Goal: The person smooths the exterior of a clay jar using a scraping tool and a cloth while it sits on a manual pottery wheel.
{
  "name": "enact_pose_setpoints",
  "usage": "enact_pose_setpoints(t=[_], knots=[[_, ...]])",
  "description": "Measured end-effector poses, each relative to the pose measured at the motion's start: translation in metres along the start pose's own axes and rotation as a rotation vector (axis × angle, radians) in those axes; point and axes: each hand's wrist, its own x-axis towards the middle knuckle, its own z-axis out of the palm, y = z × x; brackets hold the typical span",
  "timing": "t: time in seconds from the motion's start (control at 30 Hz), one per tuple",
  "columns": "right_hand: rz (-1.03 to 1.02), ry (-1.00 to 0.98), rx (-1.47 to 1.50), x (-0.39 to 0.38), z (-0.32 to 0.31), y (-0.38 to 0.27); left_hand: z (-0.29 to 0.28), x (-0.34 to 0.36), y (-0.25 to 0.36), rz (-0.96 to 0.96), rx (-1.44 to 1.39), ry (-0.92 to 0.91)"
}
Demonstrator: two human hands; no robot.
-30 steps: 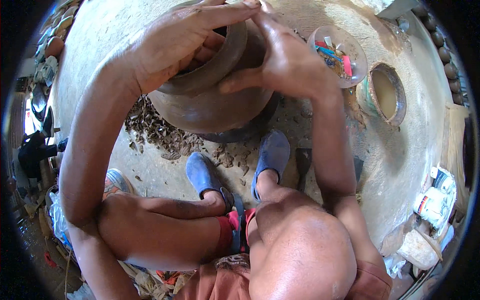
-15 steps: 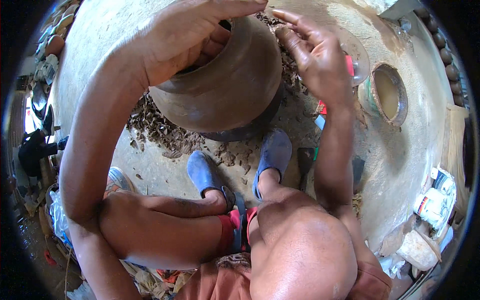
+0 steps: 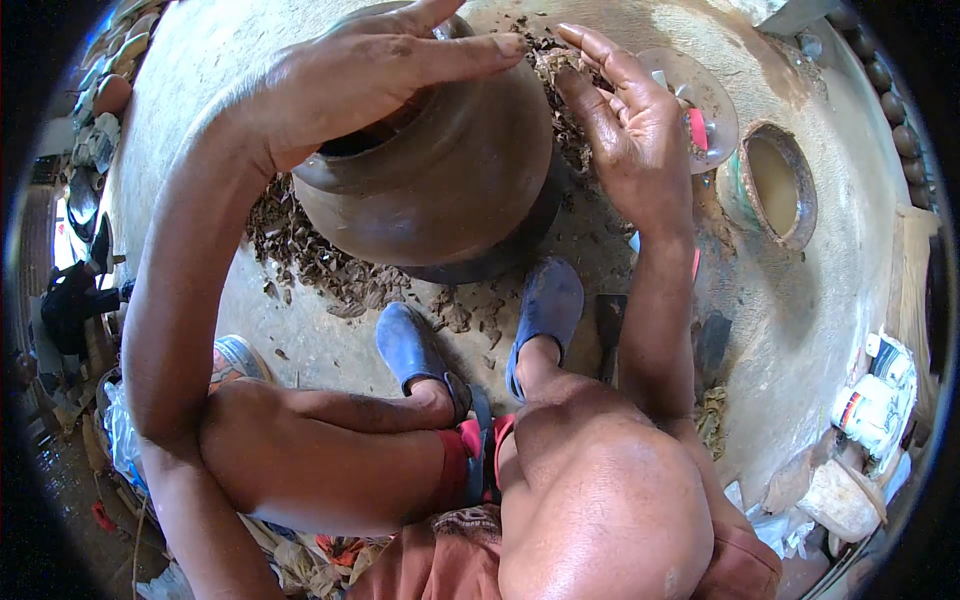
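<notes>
A large round brown clay pot [image 3: 450,190] stands on a dark base [image 3: 490,265] in front of my feet. My left hand [image 3: 375,85] reaches over the pot's dark mouth, its thumb stretched out to the right across the rim. Some of its fingers are hidden behind the hand or inside the mouth. To the right of the pot, my right hand [image 3: 635,130] hangs in the air, apart from the wall. Its thumb and fingers are curved and spread, with nothing visible between them.
Brown clay shavings [image 3: 330,270] lie around the pot. On the right are a clear round lid-like piece [image 3: 715,110], a container of murky water [image 3: 775,185] and a white tub [image 3: 868,410]. My blue clogs [image 3: 548,305] rest close to the base.
My left hand has lowered a little and its thumb and fingers have spread apart. My right hand has shifted slightly, its forearm swinging left. The pot appears slightly farther left.
</notes>
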Motion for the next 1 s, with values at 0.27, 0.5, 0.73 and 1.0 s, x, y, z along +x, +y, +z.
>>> enact_pose_setpoints(t=[0.27, 0.5, 0.73, 1.0], knots=[[-0.107, -0.101, -0.155, -0.039, 0.012, 0.013, -0.035, -0.005, 0.055, -0.300, -0.159, -0.381], [0.129, 0.106, 0.015, -0.107, 0.031, 0.104, -0.019, -0.008, 0.004, -0.188, -0.216, -0.381], [0.241, -0.032, -0.172, -0.150, 0.066, 0.159, -0.019, -0.017, -0.009, -0.077, -0.473, -0.423], [0.199, -0.052, -0.254, -0.136, 0.064, 0.164, -0.021, -0.014, -0.021, 0.102, -0.190, -0.353]])
